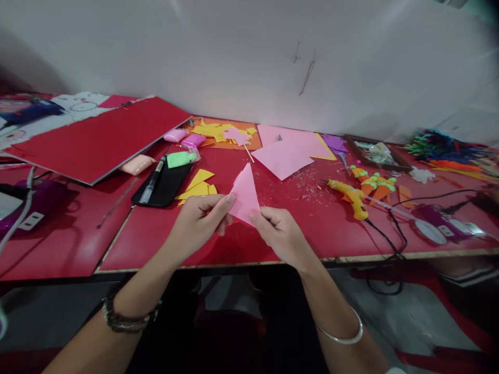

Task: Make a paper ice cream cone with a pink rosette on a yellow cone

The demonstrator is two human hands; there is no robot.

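Observation:
A folded pink paper [245, 193], roughly triangular with its tip pointing up, is held above the red table's front part. My left hand [205, 217] pinches its left edge between thumb and fingers. On the lower right corner, my right hand [277, 228] grips it the same way. Folded yellow paper pieces [198, 186] lie just beyond my left hand. Farther back rest larger pink sheets [283, 158], and a pink paper shape [237, 136] on a stick sits on yellow scraps [210, 130].
A yellow glue gun [351, 198] with a black cord lies at the right, near orange paper carrots [374, 183]. A black phone [166, 182] with a pen on it is at the left, beside a large red board [105, 135]. Purple power strips [444, 221] stand at both sides.

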